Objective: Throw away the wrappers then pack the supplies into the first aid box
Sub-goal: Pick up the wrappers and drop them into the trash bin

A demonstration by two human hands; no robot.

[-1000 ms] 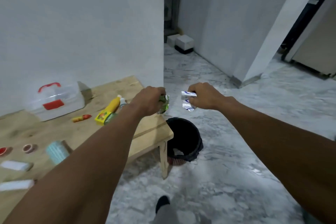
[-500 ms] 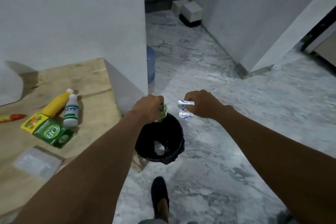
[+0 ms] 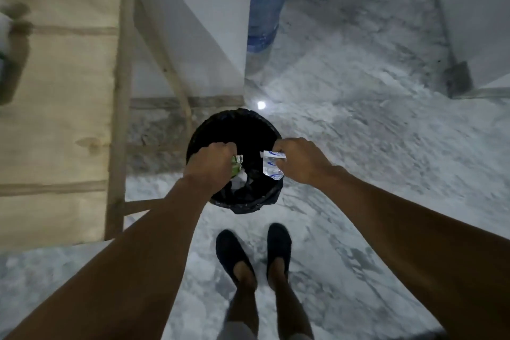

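Observation:
A round bin lined with a black bag (image 3: 220,124) stands on the floor right below me, with some white litter at its bottom. My left hand (image 3: 211,164) hovers over the bin's left side, closed on a crumpled green wrapper (image 3: 236,164). My right hand (image 3: 299,161) is over the bin's right rim, pinching a white and blue wrapper (image 3: 271,164) that hangs above the opening. The first aid box and the supplies are out of view.
The wooden table (image 3: 60,107) fills the left side, its leg and braces beside the bin. A blue water jug (image 3: 265,5) stands by the wall corner behind the bin. My two feet in dark shoes (image 3: 254,254) stand on the marble floor.
The view has tilted down from the room onto the bin. Both hands, still holding their wrappers, have come over the bin's opening. The table's supplies have left the frame.

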